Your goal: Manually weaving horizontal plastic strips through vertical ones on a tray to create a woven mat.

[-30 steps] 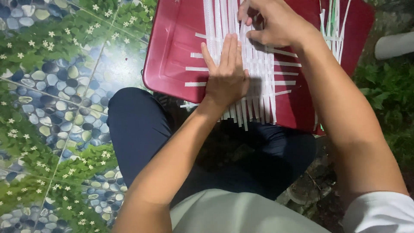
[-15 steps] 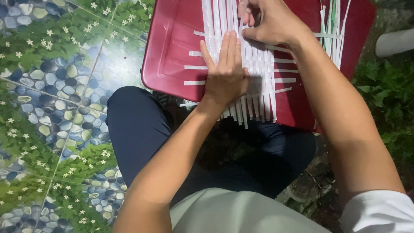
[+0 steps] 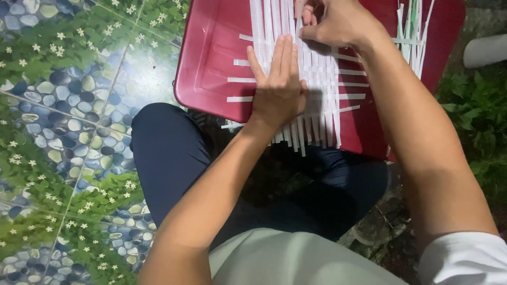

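A mat of woven white strips [image 3: 322,79] lies on a dark red plastic lid [image 3: 211,68] resting across my lap. My left hand [image 3: 279,87] presses flat on the mat's left part, fingers together and pointing away from me. My right hand [image 3: 338,21] is at the mat's far edge, fingers curled and pinching a white strip near the top of the view. Loose ends of the strips stick out past the lid's near edge, over my dark trousers.
A bundle of loose white and green strips [image 3: 414,31] lies on the lid's right side. The floor [image 3: 68,105] at left has a pebble-and-leaf pattern. Green plants [image 3: 475,116] and a pale pipe [image 3: 486,50] are at right.
My right hand has shifted slightly towards the top of the view along the strips. The left hand stays pressed on the mat.
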